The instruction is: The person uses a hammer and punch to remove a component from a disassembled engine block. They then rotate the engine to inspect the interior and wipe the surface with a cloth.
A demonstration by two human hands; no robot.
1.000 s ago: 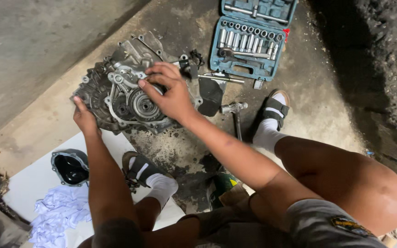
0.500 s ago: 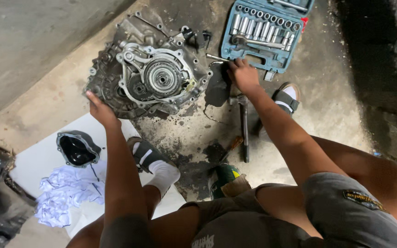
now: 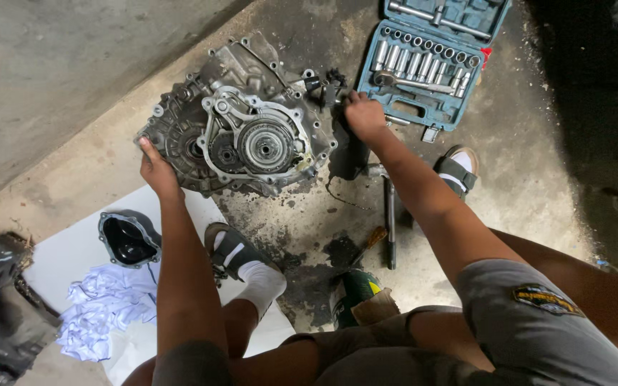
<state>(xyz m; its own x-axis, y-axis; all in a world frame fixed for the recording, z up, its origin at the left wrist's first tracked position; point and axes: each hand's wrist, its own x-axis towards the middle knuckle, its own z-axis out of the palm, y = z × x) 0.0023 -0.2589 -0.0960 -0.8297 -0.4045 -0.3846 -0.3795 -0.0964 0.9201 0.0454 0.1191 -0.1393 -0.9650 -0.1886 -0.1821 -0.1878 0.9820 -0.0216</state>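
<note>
A greasy grey engine case (image 3: 241, 129) with exposed gears and a round clutch hub lies on the stained concrete floor. My left hand (image 3: 155, 170) grips its lower left edge. My right hand (image 3: 364, 116) reaches past the case's right side, fingers curled around small dark parts between the case and an open blue socket set (image 3: 430, 61). What exactly it holds is hidden by the fingers. A dark flat piece (image 3: 348, 154) lies just below that hand.
A long ratchet handle (image 3: 390, 221) and a screwdriver (image 3: 368, 246) lie on the floor by my right leg. A black cover (image 3: 126, 239) and a crumpled white rag (image 3: 105, 307) rest on a white sheet (image 3: 73, 250). My sandalled feet flank the oily patch.
My right hand left the front of the engine case and moved right to the spot beside the socket set. My left hand stayed on the case's edge. The view shifted.
</note>
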